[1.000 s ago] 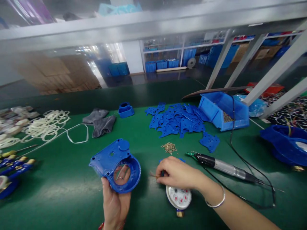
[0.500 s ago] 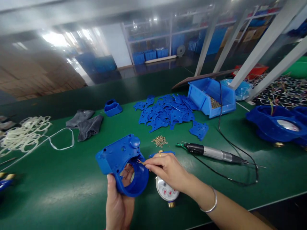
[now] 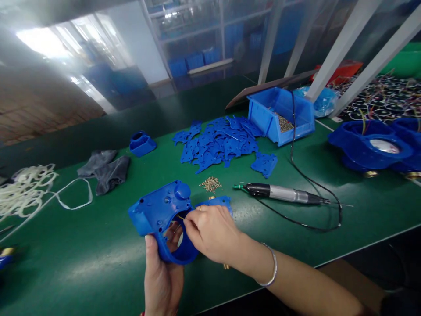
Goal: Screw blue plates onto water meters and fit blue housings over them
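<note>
hands (image 3: 184, 250) on blue housing (image 3: 161, 210), meter hidden

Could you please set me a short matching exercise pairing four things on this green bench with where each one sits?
Things:
1. blue plastic housing with a round opening
2. black and silver electric screwdriver
3. small heap of brass screws
4. pair of grey cloth gloves

Places:
A. lying to the right, cable attached
B. far left, near the white bands
C. held in the left hand
D. loose on the mat before the blue plates

Pairs: 1-C, 2-A, 3-D, 4-B
</note>
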Tool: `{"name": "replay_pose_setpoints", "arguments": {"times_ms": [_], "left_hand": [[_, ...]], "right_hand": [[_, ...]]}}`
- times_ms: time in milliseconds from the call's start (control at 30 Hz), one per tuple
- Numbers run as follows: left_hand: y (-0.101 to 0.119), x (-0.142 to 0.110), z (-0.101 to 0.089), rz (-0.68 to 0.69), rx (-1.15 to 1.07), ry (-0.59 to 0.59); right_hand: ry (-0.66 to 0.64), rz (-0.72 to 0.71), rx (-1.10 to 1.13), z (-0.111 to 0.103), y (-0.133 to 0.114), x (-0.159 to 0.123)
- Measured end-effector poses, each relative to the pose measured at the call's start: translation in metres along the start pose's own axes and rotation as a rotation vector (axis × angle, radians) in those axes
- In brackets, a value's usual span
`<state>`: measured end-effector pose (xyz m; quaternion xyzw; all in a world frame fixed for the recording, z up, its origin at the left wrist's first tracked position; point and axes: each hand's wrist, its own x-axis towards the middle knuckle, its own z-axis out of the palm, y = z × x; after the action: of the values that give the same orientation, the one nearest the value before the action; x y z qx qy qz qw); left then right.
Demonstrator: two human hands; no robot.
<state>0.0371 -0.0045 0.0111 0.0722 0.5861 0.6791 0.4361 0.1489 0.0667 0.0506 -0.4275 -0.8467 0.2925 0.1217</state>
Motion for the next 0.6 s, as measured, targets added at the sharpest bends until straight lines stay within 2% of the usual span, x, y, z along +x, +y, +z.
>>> {"name": "replay_pose_setpoints", "arguments": {"times_ms": [233,433,600], "left_hand": [[0.001,-0.001,0.000,0.027,-0.002,-0.017],[0.004,-0.009,0.005,0.027,-0.072,0.001],[0.005,-0.018,0.006,-0.082,-0.056,0.005]], "right_hand": [[0.063,0.023,0.022,0.006,0.002,0.000],[0.159,-0.026,-0.019,0.018,0.003,-0.001],[0.180,-0.052,-0.092,0.022,0.000,-0.005]]}}
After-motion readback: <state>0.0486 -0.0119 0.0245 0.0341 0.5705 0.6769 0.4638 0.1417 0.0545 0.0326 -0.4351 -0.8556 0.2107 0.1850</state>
